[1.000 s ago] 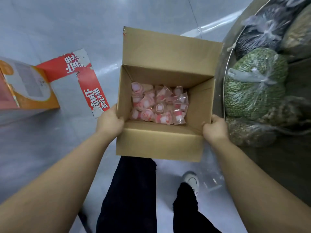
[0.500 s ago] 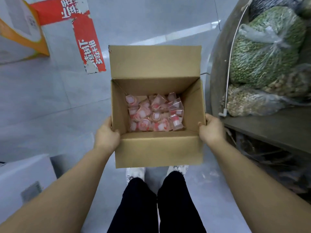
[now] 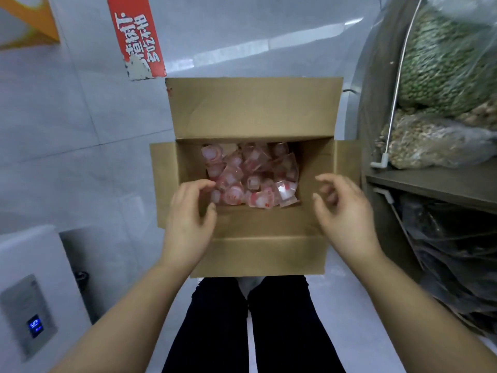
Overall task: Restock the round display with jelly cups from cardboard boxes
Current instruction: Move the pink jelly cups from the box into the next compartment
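Observation:
A brown cardboard box (image 3: pixel 258 254) sits on the floor in front of my feet, its flaps spread open. Several pink and red jelly cups (image 3: pixel 250 179) lie loose in its bottom. My left hand (image 3: pixel 188 219) hovers over the box's near left corner, fingers loosely curled and holding nothing. My right hand (image 3: pixel 344 211) hangs over the near right corner, fingers relaxed and spread, also holding nothing. The round display (image 3: pixel 357 109) curves up at the right, close beside the box.
Clear bags of green beans (image 3: pixel 446 63) and nuts (image 3: pixel 430 141) lie on the display's shelf behind a wire rail. Dark plastic bags (image 3: pixel 451 251) fill the space under it. A white machine (image 3: pixel 29 286) stands at the left. A red sign (image 3: pixel 137 36) lies on the grey floor.
Both hands have let go of the box's sides and moved over its opening. The box now rests on the floor with its side flaps spread out.

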A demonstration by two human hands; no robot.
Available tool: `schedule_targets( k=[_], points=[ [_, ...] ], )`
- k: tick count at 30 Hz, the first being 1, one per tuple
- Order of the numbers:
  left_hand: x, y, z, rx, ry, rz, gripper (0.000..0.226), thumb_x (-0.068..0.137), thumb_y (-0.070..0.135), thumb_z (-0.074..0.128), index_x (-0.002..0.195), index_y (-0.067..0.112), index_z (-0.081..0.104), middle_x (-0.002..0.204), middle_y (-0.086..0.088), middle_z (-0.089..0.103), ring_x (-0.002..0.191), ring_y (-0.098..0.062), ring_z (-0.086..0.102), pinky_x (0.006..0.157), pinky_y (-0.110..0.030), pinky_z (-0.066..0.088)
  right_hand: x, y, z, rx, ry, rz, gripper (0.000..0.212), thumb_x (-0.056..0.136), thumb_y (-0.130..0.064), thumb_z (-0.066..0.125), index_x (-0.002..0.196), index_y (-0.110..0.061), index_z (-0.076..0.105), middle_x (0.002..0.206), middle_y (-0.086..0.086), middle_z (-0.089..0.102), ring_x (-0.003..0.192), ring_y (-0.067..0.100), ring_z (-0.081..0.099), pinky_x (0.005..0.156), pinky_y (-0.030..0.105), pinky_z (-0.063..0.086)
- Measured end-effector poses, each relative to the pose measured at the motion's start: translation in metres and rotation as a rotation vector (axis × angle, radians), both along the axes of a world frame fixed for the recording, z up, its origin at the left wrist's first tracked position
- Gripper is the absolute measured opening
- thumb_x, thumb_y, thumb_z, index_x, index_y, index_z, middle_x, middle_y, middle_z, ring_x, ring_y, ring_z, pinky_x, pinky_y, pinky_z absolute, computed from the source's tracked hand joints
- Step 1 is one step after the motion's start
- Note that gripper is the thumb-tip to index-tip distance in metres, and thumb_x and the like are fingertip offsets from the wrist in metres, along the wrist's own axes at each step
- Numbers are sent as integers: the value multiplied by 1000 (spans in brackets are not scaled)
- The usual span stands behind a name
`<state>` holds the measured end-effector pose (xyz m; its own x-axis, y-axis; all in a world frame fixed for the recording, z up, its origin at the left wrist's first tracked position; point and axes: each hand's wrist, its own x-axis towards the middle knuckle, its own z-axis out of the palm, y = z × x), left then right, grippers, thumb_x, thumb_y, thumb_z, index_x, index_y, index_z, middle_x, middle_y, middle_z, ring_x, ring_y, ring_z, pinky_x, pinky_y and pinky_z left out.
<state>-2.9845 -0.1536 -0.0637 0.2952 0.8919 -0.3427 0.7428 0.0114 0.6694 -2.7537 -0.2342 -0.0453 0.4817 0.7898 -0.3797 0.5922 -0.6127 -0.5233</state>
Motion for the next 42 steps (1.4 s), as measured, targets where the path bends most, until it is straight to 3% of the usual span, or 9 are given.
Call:
schedule_targets(
  k=[3, 9, 15, 19, 24, 28, 30, 34, 42],
  points=[
    [29, 8, -35, -345, 102, -99, 39, 85, 8, 60, 122, 11, 50, 119, -6, 51, 110, -22, 52, 95, -26, 39, -18, 24, -39, -308, 221, 281, 31, 82, -19, 63, 112, -17, 60, 102, 4, 61, 93, 23, 60, 80, 32, 48],
    [51, 30, -132, -604, 489, 2, 63, 89, 35, 56, 137, 1, 33, 138, -24, 38, 127, -38, 37, 105, -35, 31, -37, 46, -137, -753, 132, 532, 72, 78, -48, 66, 135, -15, 39, 134, 12, 42, 124, 32, 42, 101, 37, 40],
    [51, 26, -175, -504, 546, 18, 56, 90, 29, 53, 139, 11, 33, 137, -20, 42, 123, -37, 43, 100, -37, 37, -48, 40, -161, -605, -31, 611, 64, 75, -39, 68, 125, -10, 40, 126, 11, 47, 120, 28, 41, 94, 35, 39],
    [47, 23, -151, -590, 320, 185, 47, 91, 30, 53, 130, 12, 36, 124, -19, 54, 115, -37, 52, 98, -40, 43, -38, 36, -128, -460, 265, 193, 45, 70, -27, 73, 100, -14, 42, 102, 9, 59, 94, 26, 56, 68, 25, 35],
    [40, 2, -2, -607, -215, 284, 42, 84, 15, 67, 115, 22, 41, 105, -1, 63, 97, -18, 61, 86, -30, 49, -36, 18, 2, -75, 542, -300, 38, 69, -4, 69, 95, -24, 50, 103, 15, 56, 84, 18, 52, 81, 31, 44],
    [55, -2, 172, -460, -402, 49, 50, 77, 2, 67, 114, 30, 50, 111, 4, 65, 101, -4, 62, 83, -16, 47, -29, 2, 179, 183, 454, -364, 55, 72, 0, 67, 111, -37, 53, 102, -4, 47, 89, -12, 51, 81, 2, 38],
    [72, -4, 257, -411, -442, -65, 46, 74, 5, 63, 112, 29, 54, 109, 3, 66, 102, -10, 62, 88, -22, 48, -21, -11, 270, 281, 457, -382, 59, 73, 1, 67, 111, -43, 52, 105, -7, 46, 96, -7, 53, 85, 6, 39],
    [118, -20, 401, -357, -562, -286, 48, 75, 4, 63, 104, 41, 53, 91, 21, 66, 81, 6, 61, 68, -8, 46, 3, -54, 423, 479, 409, -429, 55, 74, -13, 65, 117, -46, 53, 116, -10, 54, 109, 4, 55, 92, 21, 45],
    [246, -94, 576, -78, -784, -759, 50, 79, 21, 64, 122, 33, 41, 116, 30, 50, 112, 2, 50, 91, -9, 37, 66, -159, 587, 774, 150, -677, 59, 64, -41, 67, 116, -54, 42, 114, -22, 56, 106, 0, 57, 82, 11, 46]
  ],
)
